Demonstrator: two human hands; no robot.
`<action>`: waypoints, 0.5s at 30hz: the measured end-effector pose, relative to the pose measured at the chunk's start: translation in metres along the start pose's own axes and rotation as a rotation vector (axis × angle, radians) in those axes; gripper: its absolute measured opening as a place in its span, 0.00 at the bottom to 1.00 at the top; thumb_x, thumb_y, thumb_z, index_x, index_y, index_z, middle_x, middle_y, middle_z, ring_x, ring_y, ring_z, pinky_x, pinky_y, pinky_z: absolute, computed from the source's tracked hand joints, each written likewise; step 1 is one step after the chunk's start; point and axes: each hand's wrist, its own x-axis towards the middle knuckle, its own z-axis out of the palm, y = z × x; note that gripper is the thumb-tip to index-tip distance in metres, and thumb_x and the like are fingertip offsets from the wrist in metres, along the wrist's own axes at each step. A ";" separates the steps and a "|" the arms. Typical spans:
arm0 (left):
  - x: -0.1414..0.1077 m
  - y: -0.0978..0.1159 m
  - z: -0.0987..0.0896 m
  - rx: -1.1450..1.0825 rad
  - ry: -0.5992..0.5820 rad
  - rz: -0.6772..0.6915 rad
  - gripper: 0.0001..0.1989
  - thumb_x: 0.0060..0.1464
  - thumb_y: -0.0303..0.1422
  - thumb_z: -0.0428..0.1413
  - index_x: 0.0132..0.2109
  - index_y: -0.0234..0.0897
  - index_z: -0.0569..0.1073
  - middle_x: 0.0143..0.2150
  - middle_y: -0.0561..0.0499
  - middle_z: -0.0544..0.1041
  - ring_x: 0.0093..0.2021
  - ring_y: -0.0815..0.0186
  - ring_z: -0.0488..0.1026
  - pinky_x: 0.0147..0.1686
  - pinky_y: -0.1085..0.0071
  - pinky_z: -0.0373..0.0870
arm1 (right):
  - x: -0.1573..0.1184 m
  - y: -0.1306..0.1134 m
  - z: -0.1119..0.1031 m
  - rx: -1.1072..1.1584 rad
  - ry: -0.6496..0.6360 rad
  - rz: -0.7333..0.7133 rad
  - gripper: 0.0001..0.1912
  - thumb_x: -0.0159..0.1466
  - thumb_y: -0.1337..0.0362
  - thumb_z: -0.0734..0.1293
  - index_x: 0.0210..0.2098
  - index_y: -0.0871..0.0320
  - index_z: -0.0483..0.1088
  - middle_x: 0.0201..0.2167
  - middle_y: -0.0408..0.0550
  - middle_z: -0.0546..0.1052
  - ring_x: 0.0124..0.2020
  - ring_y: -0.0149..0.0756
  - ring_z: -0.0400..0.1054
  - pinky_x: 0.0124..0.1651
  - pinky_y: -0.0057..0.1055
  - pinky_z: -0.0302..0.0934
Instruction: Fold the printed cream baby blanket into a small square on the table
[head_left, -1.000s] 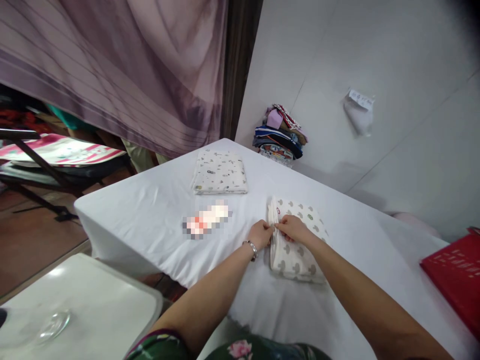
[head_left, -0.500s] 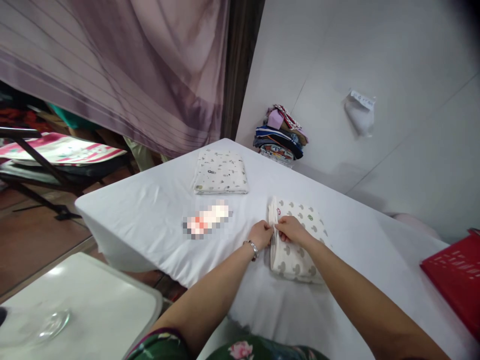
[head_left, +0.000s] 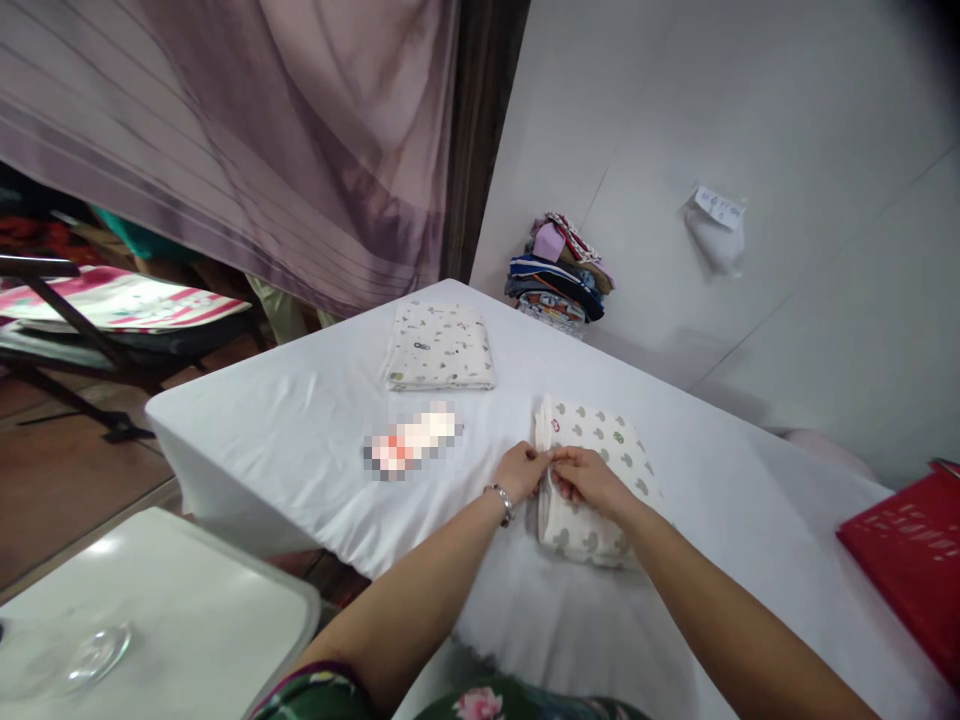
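Note:
A folded white cloth [head_left: 589, 535] with a grey repeating print lies on the white-covered table in front of me. My left hand [head_left: 521, 468], with a bracelet at its wrist, is closed in a pinch on the cloth's left edge. Right beside it, the fingers of my right hand [head_left: 589, 478] are bent and pinched together at the same edge, from above the cloth. The two hands' fingertips meet there and partly hide the pinched layers. Farther back lies a second folded cloth [head_left: 441, 348] with a small dark print. A blurred-out item [head_left: 414, 440] rests between it and me.
The white tablecloth [head_left: 247, 415] covers the table. A red folder-like item [head_left: 904, 560] is at the right. A pile of folded clothes [head_left: 559, 275] stands beyond the far edge, near a plastic bag [head_left: 718, 232]. A pale stool or chair seat [head_left: 195, 600] holds a clear glass-like object [head_left: 97, 655].
My right hand has shifted slightly down and its fingers have stretched toward the left fingertips at the cloth's edge. My left hand stays almost in place.

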 end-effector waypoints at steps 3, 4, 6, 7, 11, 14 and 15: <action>0.001 -0.004 0.001 0.020 0.011 0.030 0.15 0.50 0.44 0.52 0.33 0.36 0.66 0.18 0.55 0.69 0.18 0.71 0.66 0.18 0.77 0.61 | -0.011 0.009 0.006 -0.279 0.055 -0.070 0.14 0.56 0.67 0.59 0.41 0.60 0.67 0.16 0.38 0.66 0.15 0.27 0.59 0.20 0.24 0.54; 0.001 -0.005 0.002 0.022 0.011 0.035 0.13 0.50 0.43 0.52 0.33 0.36 0.66 0.18 0.55 0.69 0.18 0.71 0.66 0.17 0.77 0.61 | -0.016 0.012 0.009 -0.385 0.108 -0.118 0.15 0.57 0.66 0.59 0.43 0.59 0.67 0.17 0.39 0.67 0.18 0.29 0.61 0.23 0.25 0.56; 0.000 -0.006 0.002 0.018 0.007 0.037 0.10 0.50 0.39 0.52 0.33 0.36 0.66 0.20 0.56 0.69 0.18 0.72 0.66 0.17 0.78 0.61 | -0.027 0.019 0.013 -0.580 0.227 -0.254 0.15 0.58 0.63 0.59 0.44 0.58 0.68 0.23 0.43 0.71 0.26 0.33 0.65 0.32 0.30 0.60; 0.000 -0.006 0.002 0.022 0.009 0.037 0.09 0.50 0.38 0.52 0.33 0.36 0.66 0.20 0.55 0.69 0.18 0.72 0.65 0.17 0.78 0.61 | -0.032 0.021 0.015 -0.652 0.275 -0.332 0.15 0.59 0.63 0.59 0.44 0.58 0.68 0.27 0.46 0.72 0.31 0.36 0.66 0.37 0.32 0.60; -0.001 -0.006 0.001 0.048 0.025 0.049 0.06 0.50 0.34 0.52 0.33 0.36 0.67 0.22 0.55 0.71 0.18 0.72 0.66 0.18 0.77 0.62 | -0.053 0.030 0.018 -0.733 0.270 -0.554 0.14 0.61 0.65 0.55 0.42 0.57 0.69 0.38 0.50 0.72 0.42 0.38 0.65 0.45 0.35 0.60; -0.001 -0.006 0.000 0.033 0.006 0.028 0.06 0.51 0.34 0.51 0.35 0.36 0.67 0.22 0.54 0.71 0.17 0.71 0.65 0.18 0.76 0.63 | -0.064 0.038 0.019 -0.741 0.227 -0.626 0.16 0.62 0.63 0.56 0.47 0.57 0.67 0.48 0.53 0.69 0.50 0.40 0.62 0.52 0.38 0.57; -0.001 -0.006 0.000 0.038 0.005 0.026 0.07 0.51 0.34 0.51 0.35 0.35 0.67 0.22 0.54 0.71 0.17 0.71 0.65 0.18 0.75 0.63 | -0.068 0.041 0.021 -0.751 0.205 -0.641 0.18 0.62 0.63 0.56 0.50 0.56 0.66 0.51 0.53 0.67 0.53 0.42 0.59 0.55 0.40 0.54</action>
